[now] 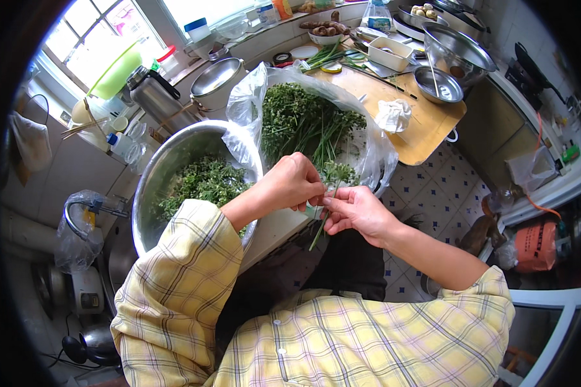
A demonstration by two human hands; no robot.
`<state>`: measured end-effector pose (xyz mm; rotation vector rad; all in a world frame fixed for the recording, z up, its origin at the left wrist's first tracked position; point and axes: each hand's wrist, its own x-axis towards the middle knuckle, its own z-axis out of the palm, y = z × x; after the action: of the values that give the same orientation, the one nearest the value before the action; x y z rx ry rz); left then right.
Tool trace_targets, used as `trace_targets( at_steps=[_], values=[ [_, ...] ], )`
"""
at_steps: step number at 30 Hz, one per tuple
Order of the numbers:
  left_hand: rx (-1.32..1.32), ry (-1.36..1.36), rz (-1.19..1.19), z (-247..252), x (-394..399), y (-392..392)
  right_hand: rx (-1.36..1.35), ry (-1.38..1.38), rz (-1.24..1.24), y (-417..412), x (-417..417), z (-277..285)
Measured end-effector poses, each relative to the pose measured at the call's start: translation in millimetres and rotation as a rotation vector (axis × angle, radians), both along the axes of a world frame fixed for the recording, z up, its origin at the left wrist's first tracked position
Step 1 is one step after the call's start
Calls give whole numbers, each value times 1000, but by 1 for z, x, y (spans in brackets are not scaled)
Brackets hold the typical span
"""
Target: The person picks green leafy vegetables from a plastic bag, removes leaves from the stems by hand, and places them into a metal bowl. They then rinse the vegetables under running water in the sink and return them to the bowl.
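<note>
My right hand (pixel 360 213) pinches a flowering green sprig (pixel 340 173) by its stem, with the head up and the stem's end hanging below the fingers. Against its fingertips are the bent fingers of my left hand (pixel 290 181); whether they grip part of the sprig is hidden. Just beyond both hands, a clear plastic bag (pixel 380 155) lies spread wide around a heap of long-stemmed green flower heads (pixel 295 113). Under my left forearm stands a large metal basin (pixel 145 193), holding a pile of short green flower heads (pixel 206 186).
A wooden board (pixel 428 133) extends right of the bag, bearing a crumpled white tissue (pixel 393 116) and a small metal bowl (pixel 438 84). Behind the basin are a steel thermos (pixel 157 94) and a lidded pot (pixel 218 80). A faucet (pixel 72 217) wrapped in plastic is at left.
</note>
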<state>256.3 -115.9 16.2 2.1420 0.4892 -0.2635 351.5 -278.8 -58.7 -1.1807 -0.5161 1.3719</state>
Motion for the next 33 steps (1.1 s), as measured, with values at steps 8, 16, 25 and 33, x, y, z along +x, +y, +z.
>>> trace_targets(
  at_steps=[8, 16, 25, 33],
  values=[
    [92, -117, -23, 15, -21, -19, 30, -94, 150, -5, -17, 24],
    [-32, -397, 154, 3, 0, 5, 239, -281, 43, 27, 4, 28],
    [126, -443, 306, 8, 21, 29, 59, -620, -149, 37, 68, 14],
    [24, -501, 217, -12, 34, 51, -346, -1398, -313, 89, 71, 9]
  ],
)
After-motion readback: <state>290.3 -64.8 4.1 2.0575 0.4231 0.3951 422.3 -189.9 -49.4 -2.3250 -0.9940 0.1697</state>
